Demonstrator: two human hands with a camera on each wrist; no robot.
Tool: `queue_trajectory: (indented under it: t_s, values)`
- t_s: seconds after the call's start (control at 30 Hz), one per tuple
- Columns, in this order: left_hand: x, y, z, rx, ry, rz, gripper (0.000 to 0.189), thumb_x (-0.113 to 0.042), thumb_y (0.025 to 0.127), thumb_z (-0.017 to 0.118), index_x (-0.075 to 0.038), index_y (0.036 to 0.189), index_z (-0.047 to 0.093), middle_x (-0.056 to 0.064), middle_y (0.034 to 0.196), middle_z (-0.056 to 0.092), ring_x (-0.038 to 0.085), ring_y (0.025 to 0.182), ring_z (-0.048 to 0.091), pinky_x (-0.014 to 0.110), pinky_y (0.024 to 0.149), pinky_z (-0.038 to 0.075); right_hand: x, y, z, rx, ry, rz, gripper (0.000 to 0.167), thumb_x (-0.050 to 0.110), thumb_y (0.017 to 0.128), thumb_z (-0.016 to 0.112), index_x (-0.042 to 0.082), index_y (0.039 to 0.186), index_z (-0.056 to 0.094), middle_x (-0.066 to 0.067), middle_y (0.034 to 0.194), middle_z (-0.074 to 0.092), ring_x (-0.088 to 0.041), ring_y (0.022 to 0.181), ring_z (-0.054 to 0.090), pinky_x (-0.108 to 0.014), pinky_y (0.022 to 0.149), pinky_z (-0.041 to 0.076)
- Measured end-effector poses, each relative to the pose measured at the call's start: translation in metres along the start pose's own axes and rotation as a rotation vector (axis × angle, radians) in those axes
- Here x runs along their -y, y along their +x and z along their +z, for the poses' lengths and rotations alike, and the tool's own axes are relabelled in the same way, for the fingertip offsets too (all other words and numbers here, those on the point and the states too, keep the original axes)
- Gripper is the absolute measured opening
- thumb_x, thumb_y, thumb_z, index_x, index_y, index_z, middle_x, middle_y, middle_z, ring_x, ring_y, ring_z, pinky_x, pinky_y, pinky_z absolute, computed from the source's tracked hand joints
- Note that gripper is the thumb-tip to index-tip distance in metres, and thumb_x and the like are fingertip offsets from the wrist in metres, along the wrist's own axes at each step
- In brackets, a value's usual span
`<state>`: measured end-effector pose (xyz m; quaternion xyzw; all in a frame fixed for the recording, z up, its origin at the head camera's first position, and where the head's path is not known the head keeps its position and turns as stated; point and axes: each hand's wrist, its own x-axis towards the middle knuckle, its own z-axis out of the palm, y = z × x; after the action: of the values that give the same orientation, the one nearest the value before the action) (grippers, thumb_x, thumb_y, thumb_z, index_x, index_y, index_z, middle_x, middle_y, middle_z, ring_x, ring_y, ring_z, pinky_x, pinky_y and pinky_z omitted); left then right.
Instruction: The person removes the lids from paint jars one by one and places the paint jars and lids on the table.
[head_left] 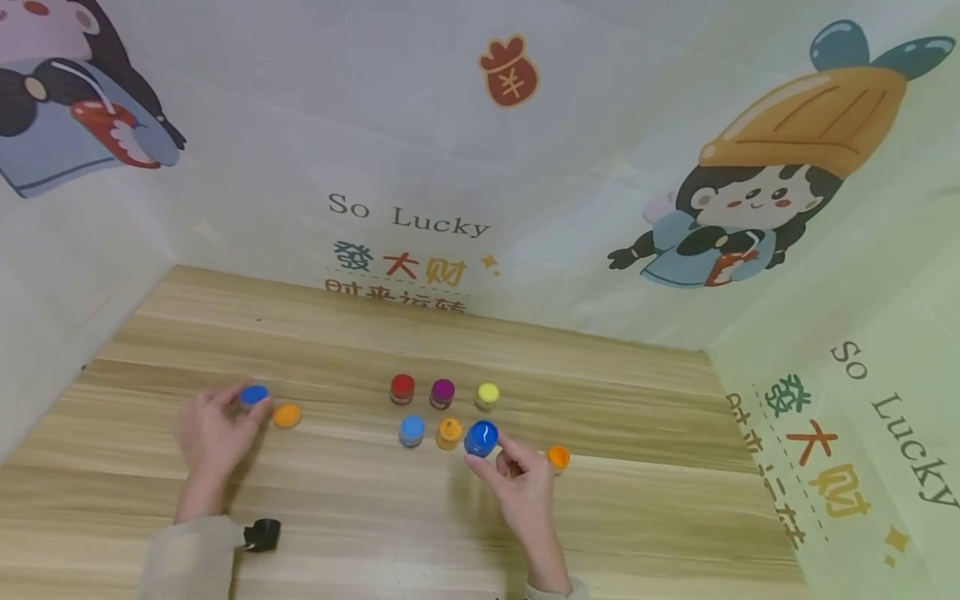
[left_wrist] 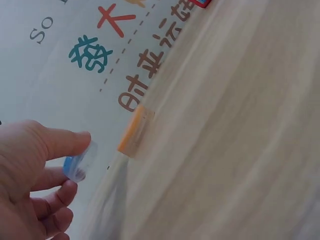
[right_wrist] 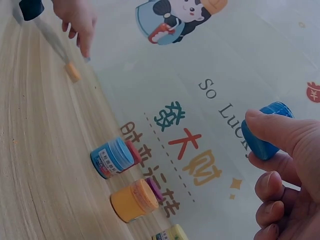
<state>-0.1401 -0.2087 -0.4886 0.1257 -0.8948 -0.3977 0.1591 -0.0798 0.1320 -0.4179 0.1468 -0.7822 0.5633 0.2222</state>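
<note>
As our left hand (head_left: 219, 432) pinches a blue lid (head_left: 254, 395) well left of the light-blue paint jar (head_left: 412, 431), our right hand (head_left: 523, 482) grips an uncapped dark-blue paint jar (head_left: 481, 438) to the light-blue one's right; a red paint jar (head_left: 402, 388) stands just behind the light-blue one.

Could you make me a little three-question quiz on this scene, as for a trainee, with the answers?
1. What does the left hand hold?
2. True or false: the right hand holds the red jar.
3. Which is the middle jar of the far row in the head view? a) red b) purple c) yellow

Key: 1. a blue lid; 2. false, it holds a dark blue jar; 3. b, the purple jar.
</note>
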Motion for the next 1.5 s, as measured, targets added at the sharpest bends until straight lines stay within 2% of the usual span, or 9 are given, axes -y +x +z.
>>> queue_trajectory:
  t_s: [0.2,0.37,0.73,0.93,1.13,1.2,1.27,1.4,1.5]
  values:
    - [0.006,-0.001,0.0,0.047,0.105,-0.042,0.051,-0.028,0.087,0.065,0.007,0.123,0.054,0.031,0.11,0.051,0.046,0.1,0.038,0.055,0.082,0.026,0.002,0.0,-0.001,-0.005,-0.002,0.032,0.025,-0.009,0.068,0.076,-0.006,0.092,0.07,-0.011,0.054,0.037,-0.01,0.051,0.032,-0.02,0.046,0.021]
    - [0.01,-0.003,0.001,0.066,0.153,-0.059,0.05,-0.027,0.088,0.064,0.008,0.123,0.053,0.034,0.114,0.048,0.05,0.104,0.039,0.057,0.081,0.026,0.003,0.0,-0.001,-0.002,-0.005,0.044,0.024,-0.009,0.068,0.076,-0.006,0.092,0.07,-0.008,0.054,0.037,-0.01,0.051,0.031,-0.02,0.046,0.021]
    - [0.013,-0.004,0.0,0.098,0.206,-0.09,0.048,-0.026,0.087,0.065,0.006,0.121,0.055,0.035,0.117,0.048,0.053,0.102,0.04,0.056,0.078,0.028,-0.001,-0.002,-0.002,-0.004,0.005,0.013,0.026,-0.01,0.067,0.076,-0.007,0.093,0.07,-0.007,0.054,0.036,-0.011,0.05,0.031,-0.02,0.045,0.021]
    - [0.013,-0.003,-0.001,0.112,0.201,-0.099,0.051,-0.03,0.087,0.066,0.006,0.122,0.055,0.035,0.119,0.047,0.052,0.102,0.038,0.055,0.077,0.027,-0.005,-0.005,-0.005,-0.022,0.006,0.008,0.027,-0.012,0.067,0.076,-0.008,0.092,0.069,-0.013,0.054,0.037,-0.009,0.05,0.031,-0.021,0.045,0.022]
    - [0.012,-0.005,-0.003,0.118,0.194,-0.089,0.056,-0.032,0.086,0.065,0.008,0.124,0.052,0.035,0.117,0.047,0.049,0.1,0.039,0.053,0.075,0.026,-0.026,-0.012,-0.009,-0.047,-0.008,0.046,0.027,-0.011,0.066,0.077,-0.004,0.091,0.07,-0.009,0.055,0.036,-0.01,0.051,0.032,-0.021,0.044,0.022]
    - [0.009,-0.005,-0.003,0.097,0.182,-0.072,0.056,-0.032,0.086,0.065,0.008,0.124,0.053,0.035,0.114,0.048,0.048,0.098,0.04,0.052,0.076,0.027,-0.03,-0.014,-0.012,-0.056,-0.017,0.074,0.026,-0.011,0.066,0.077,-0.004,0.091,0.07,-0.008,0.055,0.037,-0.01,0.051,0.033,-0.021,0.045,0.022]
    - [0.003,-0.006,-0.002,0.041,0.139,-0.028,0.05,-0.027,0.084,0.067,0.007,0.12,0.057,0.034,0.109,0.052,0.047,0.097,0.043,0.054,0.079,0.027,-0.024,-0.014,-0.015,-0.06,-0.02,0.082,0.026,-0.012,0.066,0.076,-0.006,0.09,0.07,-0.008,0.054,0.038,-0.01,0.051,0.033,-0.022,0.044,0.023]
    - [-0.017,-0.008,0.007,-0.077,-0.01,0.109,0.035,-0.011,0.078,0.072,0.007,0.107,0.065,0.03,0.095,0.059,0.042,0.088,0.048,0.054,0.084,0.027,-0.016,-0.015,-0.022,-0.065,-0.016,0.088,0.025,-0.014,0.066,0.075,-0.008,0.089,0.069,-0.008,0.054,0.037,-0.009,0.05,0.033,-0.021,0.044,0.023]
    - [-0.035,-0.01,0.016,-0.112,-0.134,0.229,0.028,-0.001,0.074,0.074,0.008,0.1,0.067,0.027,0.088,0.061,0.038,0.08,0.048,0.044,0.077,0.03,-0.018,-0.018,-0.027,-0.079,-0.013,0.097,0.024,-0.016,0.065,0.074,-0.01,0.087,0.068,-0.008,0.054,0.036,-0.009,0.05,0.032,-0.023,0.043,0.022]
